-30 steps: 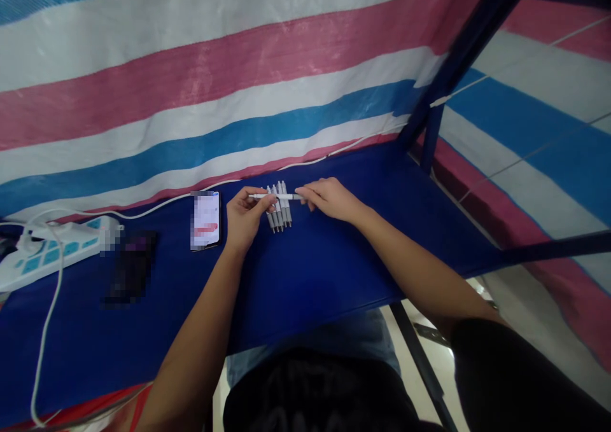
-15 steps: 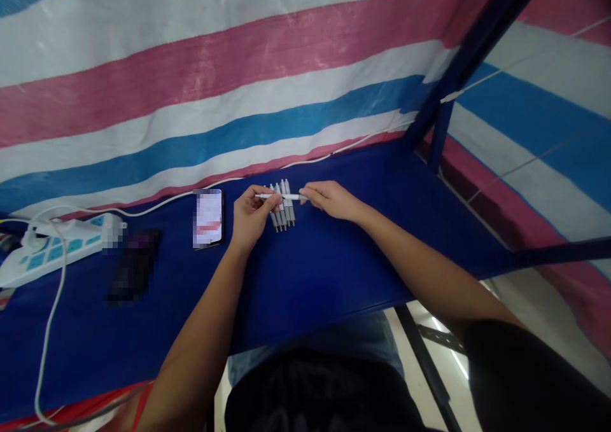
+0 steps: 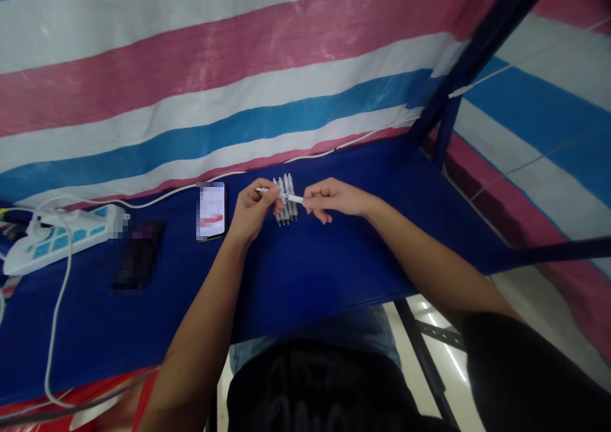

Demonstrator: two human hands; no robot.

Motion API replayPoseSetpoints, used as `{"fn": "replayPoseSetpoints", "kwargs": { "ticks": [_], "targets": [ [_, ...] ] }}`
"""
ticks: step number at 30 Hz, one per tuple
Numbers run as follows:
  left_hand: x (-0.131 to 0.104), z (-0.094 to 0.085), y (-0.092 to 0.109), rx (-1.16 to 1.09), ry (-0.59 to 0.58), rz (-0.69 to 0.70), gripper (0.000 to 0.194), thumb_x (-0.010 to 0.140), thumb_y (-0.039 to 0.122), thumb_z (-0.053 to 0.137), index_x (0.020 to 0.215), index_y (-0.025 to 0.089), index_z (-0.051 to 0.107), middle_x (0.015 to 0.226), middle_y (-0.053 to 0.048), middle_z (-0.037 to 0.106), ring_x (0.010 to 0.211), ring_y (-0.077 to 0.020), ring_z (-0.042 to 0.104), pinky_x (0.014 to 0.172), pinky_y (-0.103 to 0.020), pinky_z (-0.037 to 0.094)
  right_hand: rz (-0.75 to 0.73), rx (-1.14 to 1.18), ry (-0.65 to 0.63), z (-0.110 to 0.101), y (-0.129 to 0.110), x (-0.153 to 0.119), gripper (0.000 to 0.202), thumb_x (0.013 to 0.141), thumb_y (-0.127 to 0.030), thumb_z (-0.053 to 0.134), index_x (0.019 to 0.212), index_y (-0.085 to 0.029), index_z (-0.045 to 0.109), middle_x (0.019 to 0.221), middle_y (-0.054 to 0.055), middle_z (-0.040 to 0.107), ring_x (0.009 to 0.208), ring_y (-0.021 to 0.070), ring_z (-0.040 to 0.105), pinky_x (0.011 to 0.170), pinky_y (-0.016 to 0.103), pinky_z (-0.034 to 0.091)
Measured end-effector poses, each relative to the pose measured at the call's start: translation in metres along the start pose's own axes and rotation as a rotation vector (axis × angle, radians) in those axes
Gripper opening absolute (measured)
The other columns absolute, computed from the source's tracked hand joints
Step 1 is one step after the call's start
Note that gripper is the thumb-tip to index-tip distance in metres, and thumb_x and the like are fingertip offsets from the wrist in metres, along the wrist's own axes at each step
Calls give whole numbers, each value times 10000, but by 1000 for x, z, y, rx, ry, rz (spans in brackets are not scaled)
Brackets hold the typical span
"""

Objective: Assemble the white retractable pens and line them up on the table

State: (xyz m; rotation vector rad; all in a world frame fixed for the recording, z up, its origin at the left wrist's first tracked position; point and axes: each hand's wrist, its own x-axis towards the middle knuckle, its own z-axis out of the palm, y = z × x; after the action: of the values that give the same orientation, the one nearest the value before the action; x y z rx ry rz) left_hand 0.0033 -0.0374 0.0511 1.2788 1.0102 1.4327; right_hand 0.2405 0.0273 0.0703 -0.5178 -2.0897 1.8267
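A white pen (image 3: 294, 198) is held crosswise between my two hands, above a row of pens. My left hand (image 3: 254, 206) is closed, pinching the pen's left part between thumb and fingers. At the pen's other end, my right hand (image 3: 337, 198) is closed on it with thumb and forefinger, its lower fingers hanging loose. Under the held pen, several white-and-grey pens (image 3: 287, 214) lie side by side on the blue tabletop (image 3: 315, 260), partly covered by the left fingers.
A phone with a lit screen (image 3: 211, 210) lies left of my left hand. Farther left are a dark, blurred-out object (image 3: 138, 254) and a white power strip (image 3: 67, 238) with a white cable (image 3: 56, 330). A striped sheet (image 3: 214, 114) hangs behind; a blue frame post (image 3: 443, 126) stands right.
The held pen now tilts down toward its right end. My right hand's lower fingers have loosened and spread downward. The view has shifted slightly.
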Motion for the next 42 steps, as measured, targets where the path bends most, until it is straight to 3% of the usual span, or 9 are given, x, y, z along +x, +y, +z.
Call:
{"fn": "replayPoseSetpoints", "kwargs": {
  "ticks": [2, 4, 8, 11, 13, 17, 22, 35, 42],
  "targets": [
    [-4, 5, 1, -43, -96, -49, 371, 882, 545, 870, 897, 227, 680, 617, 24, 677, 505, -99, 587, 496, -233, 474, 19, 53, -172, -6, -7, -6, 359, 995, -510, 735, 895, -171, 678, 655, -12, 711, 553, 103, 602, 576, 242, 458],
    [-7, 10, 1, -41, -144, -69, 380, 882, 548, 875, 965, 235, 677, 656, 21, 697, 521, -99, 592, 491, -229, 452, 14, 55, -203, -7, -11, -8, 407, 1013, -553, 706, 959, -150, 730, 683, -1, 727, 572, 100, 616, 576, 233, 469],
    [-6, 16, -4, -9, -143, -87, 439, 870, 549, 884, 1080, 258, 631, 675, 29, 706, 514, -106, 583, 486, -242, 426, 47, -15, 8, 3, -7, -1, 402, 1011, -542, 712, 905, -157, 759, 633, -11, 692, 521, 82, 568, 511, 218, 414],
    [0, 7, -9, 32, -15, 18, 526, 827, 530, 924, 1171, 269, 623, 695, 39, 694, 540, -115, 577, 518, -263, 433, 56, 22, 161, 12, -2, 12, 330, 987, -492, 748, 920, -169, 737, 619, -24, 663, 445, 61, 468, 432, 229, 329],
    [4, -4, -14, 110, 119, 109, 486, 843, 515, 915, 1161, 262, 648, 673, 41, 653, 562, -122, 565, 540, -275, 425, 51, 83, 246, 13, 1, 22, 338, 946, -432, 800, 1151, -181, 703, 686, -27, 687, 426, 59, 441, 396, 237, 300],
    [7, -23, -26, 321, 272, 83, 258, 1006, 496, 732, 954, 246, 694, 583, 34, 545, 505, -122, 468, 506, -296, 339, 66, 156, 408, 2, 4, 43, 764, 893, -243, 796, 1561, -227, 425, 765, -35, 696, 412, 86, 459, 354, 241, 321],
    [4, -24, -38, 452, 189, 70, 222, 1020, 423, 694, 884, 250, 721, 598, 25, 556, 543, -142, 501, 559, -307, 370, 107, 170, 501, -10, 19, 61, 582, 907, -177, 705, 1446, -228, 492, 705, -46, 627, 369, 68, 362, 312, 232, 265],
    [-2, -5, -29, 491, 205, 73, 178, 967, 390, 739, 877, 237, 735, 596, 38, 514, 514, -119, 412, 526, -294, 301, 82, 177, 551, -6, 28, 50, 671, 845, -147, 699, 1456, -225, 432, 719, -57, 676, 385, 96, 447, 336, 247, 357],
    [-5, -3, -32, 734, 77, 139, 122, 985, 343, 695, 942, 240, 745, 604, 47, 510, 527, -132, 445, 555, -296, 345, 57, 249, 617, -8, 29, 49, 641, 855, -168, 698, 1443, -231, 451, 702, -68, 659, 395, 92, 396, 360, 259, 394]
  ]
}}
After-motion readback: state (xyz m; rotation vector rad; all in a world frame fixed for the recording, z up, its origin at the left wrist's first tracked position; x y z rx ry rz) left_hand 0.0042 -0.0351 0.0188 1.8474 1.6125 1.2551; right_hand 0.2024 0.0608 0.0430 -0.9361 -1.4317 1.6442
